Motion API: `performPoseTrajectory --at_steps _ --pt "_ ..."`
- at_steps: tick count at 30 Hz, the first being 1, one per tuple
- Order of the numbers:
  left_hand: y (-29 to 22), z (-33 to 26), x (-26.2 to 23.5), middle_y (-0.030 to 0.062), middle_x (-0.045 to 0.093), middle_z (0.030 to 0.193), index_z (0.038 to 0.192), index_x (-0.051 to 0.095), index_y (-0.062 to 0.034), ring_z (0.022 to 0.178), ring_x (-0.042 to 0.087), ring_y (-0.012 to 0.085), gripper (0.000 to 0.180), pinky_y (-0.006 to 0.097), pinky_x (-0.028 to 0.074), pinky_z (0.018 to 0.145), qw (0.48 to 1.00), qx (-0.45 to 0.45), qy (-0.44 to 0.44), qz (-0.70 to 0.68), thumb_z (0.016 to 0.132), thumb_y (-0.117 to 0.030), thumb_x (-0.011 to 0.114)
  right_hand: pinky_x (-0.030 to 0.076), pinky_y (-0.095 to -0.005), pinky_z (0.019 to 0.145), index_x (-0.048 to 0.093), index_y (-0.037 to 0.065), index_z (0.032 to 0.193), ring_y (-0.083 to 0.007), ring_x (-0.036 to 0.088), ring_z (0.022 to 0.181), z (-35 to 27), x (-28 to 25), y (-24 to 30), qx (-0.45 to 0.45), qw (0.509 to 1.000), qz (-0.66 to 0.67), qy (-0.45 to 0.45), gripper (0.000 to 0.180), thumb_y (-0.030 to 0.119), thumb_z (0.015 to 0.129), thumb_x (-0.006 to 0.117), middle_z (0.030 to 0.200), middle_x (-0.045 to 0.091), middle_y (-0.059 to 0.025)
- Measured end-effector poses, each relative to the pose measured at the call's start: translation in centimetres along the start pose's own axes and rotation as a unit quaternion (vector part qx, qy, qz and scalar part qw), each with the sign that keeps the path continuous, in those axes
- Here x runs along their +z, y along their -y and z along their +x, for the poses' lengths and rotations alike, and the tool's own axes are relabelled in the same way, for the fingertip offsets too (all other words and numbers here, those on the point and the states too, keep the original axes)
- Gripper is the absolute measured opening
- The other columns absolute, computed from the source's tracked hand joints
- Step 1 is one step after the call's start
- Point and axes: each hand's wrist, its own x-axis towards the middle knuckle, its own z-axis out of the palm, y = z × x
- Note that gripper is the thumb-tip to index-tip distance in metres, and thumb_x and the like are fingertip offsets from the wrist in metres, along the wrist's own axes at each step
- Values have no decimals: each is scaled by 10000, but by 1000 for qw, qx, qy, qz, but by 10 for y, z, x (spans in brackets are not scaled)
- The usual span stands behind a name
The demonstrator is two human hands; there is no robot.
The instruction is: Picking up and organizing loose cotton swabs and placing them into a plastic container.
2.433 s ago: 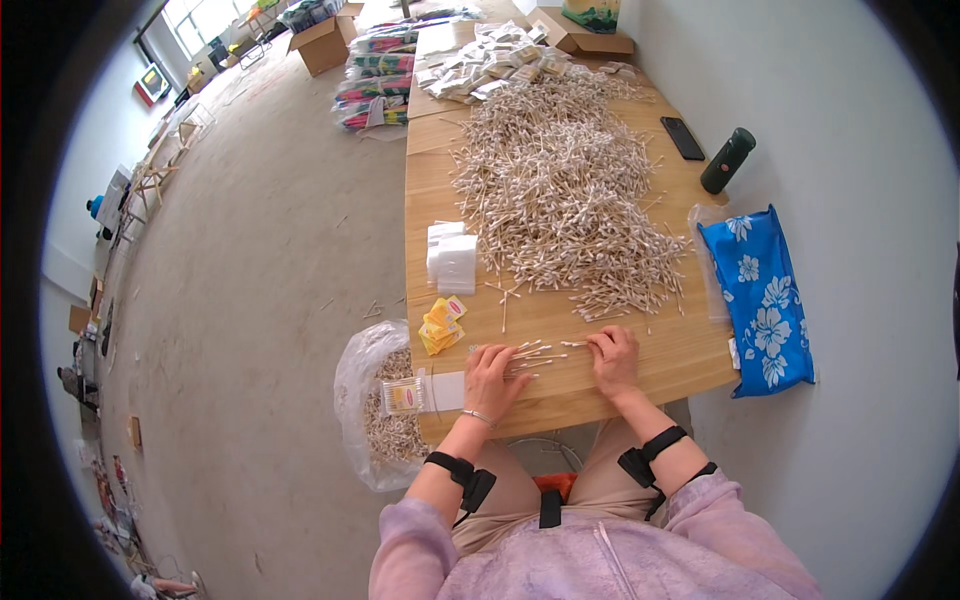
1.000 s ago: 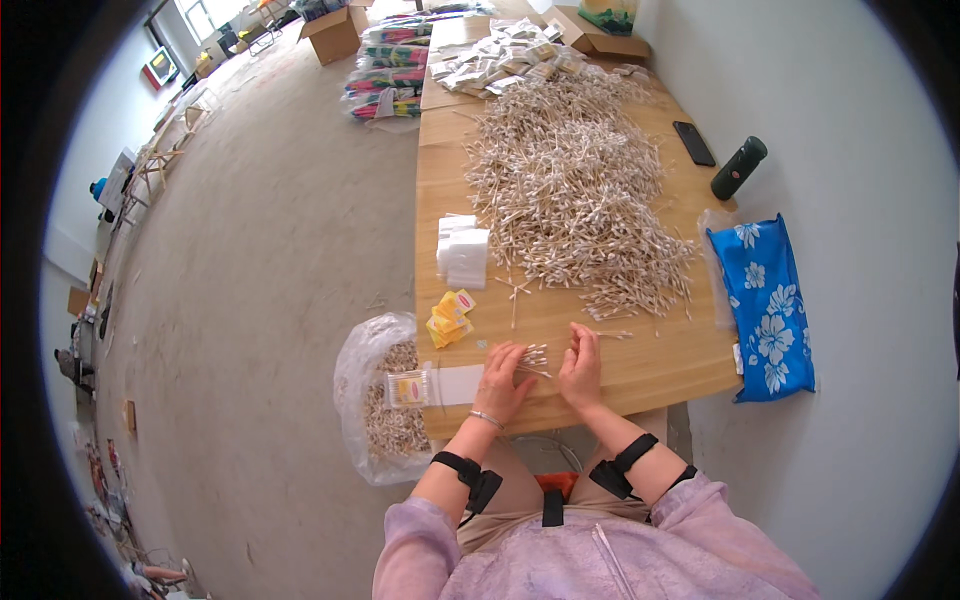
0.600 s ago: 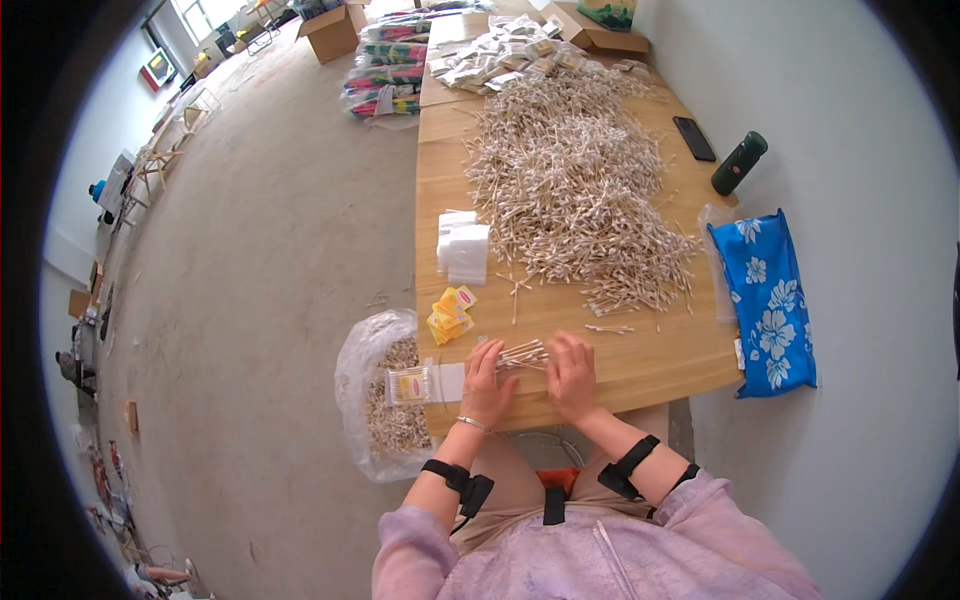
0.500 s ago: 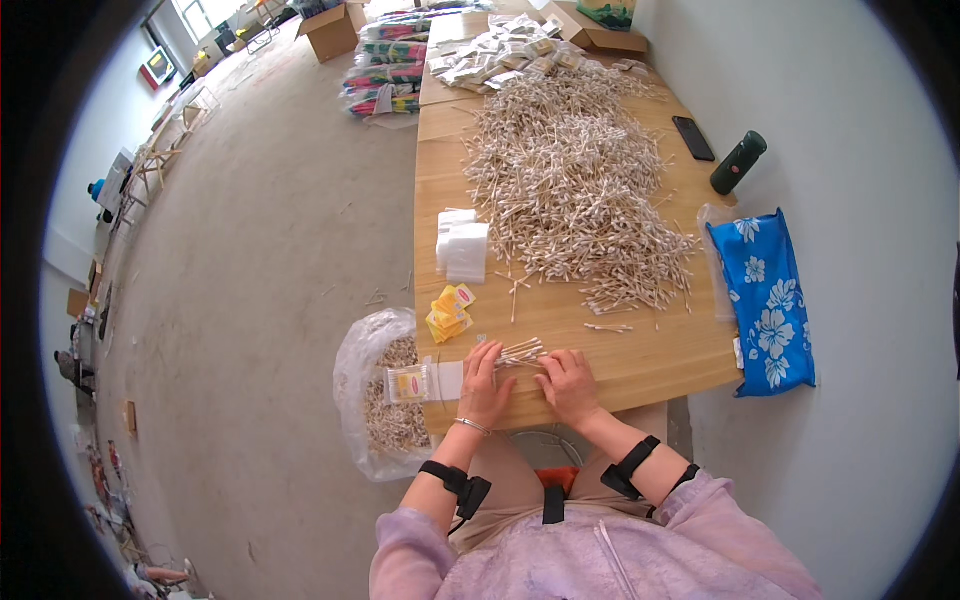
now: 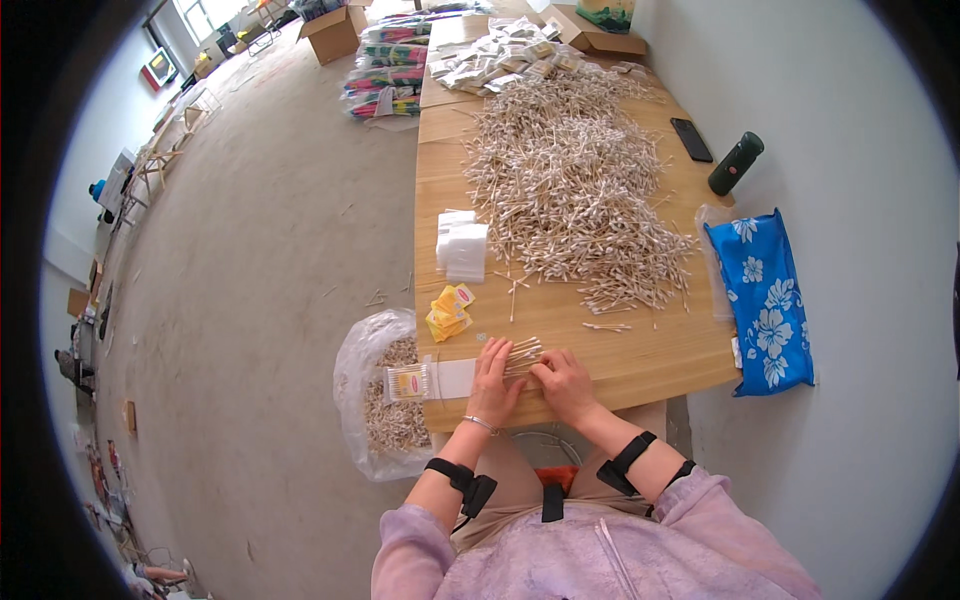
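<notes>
At the table's near edge, a small bundle of cotton swabs (image 5: 524, 353) lies between my hands. My left hand (image 5: 491, 385) has its fingers closed over the bundle's left side, partly hiding it. From the right, my right hand (image 5: 564, 386) presses its curled fingertips against the swabs' other ends. Left of my left hand is a clear packet of swabs (image 5: 407, 382) with a yellow card inside, jutting past the table edge. A white strip (image 5: 457, 379) runs from the packet to my left hand. Yellow printed cards (image 5: 449, 313) lie in a small heap just beyond.
A large heap of loose swabs (image 5: 570, 170) covers the table's middle, with filled packets (image 5: 500, 55) behind it. Clear bags (image 5: 463, 248) lie left. A phone (image 5: 691, 140), dark green bottle (image 5: 736, 163) and blue flowered pouch (image 5: 762, 300) line the right. A swab-filled plastic bag (image 5: 385, 420) stands below left.
My left hand has shifted slightly to the right, uncovering more of the white strip. My right hand's fingertips have come in closer against the bundle.
</notes>
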Motion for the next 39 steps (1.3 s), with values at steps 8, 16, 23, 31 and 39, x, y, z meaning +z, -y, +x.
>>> performPoseTrajectory --at_steps 8,16,23,31,39 --pt "3 9 12 173 396 1401 1342 411 -12 1336 316 353 616 429 271 1109 996 -19 6 86 820 -226 659 358 -419 1008 497 27 1232 -320 436 1171 9 -6 -13 115 991 32 -60 480 54 762 592 1239 477 -156" --pt "-12 0 21 141 82 1555 1490 132 -79 1444 8 274 872 455 -31 1152 932 -42 181 311 864 -603 439 266 -432 1099 380 -53 1332 -362 300 1328 -8 1 -18 93 995 31 15 541 43 813 500 1412 353 -197" --pt "-30 -2 9 137 41 1561 1497 104 -94 1445 -17 273 947 502 -59 1134 915 -34 229 332 826 -687 412 256 -440 1102 382 -70 1316 -383 300 1323 -13 1 -25 100 992 73 -5 520 4 812 490 1407 347 -220" --pt "-32 -16 15 169 17 1555 1489 63 -46 1440 -41 311 1005 513 -63 1128 908 -62 250 330 815 -692 434 372 -421 994 537 -15 1159 -353 450 1161 3 -7 -22 109 991 69 -31 358 80 816 575 1198 503 -179" --pt "-32 14 13 173 38 1552 1490 49 -47 1439 -26 322 1033 520 -39 1128 900 -73 265 338 802 -711 438 448 -404 871 613 64 971 -294 533 1014 101 21 -17 224 972 73 21 279 246 775 693 994 564 -111"
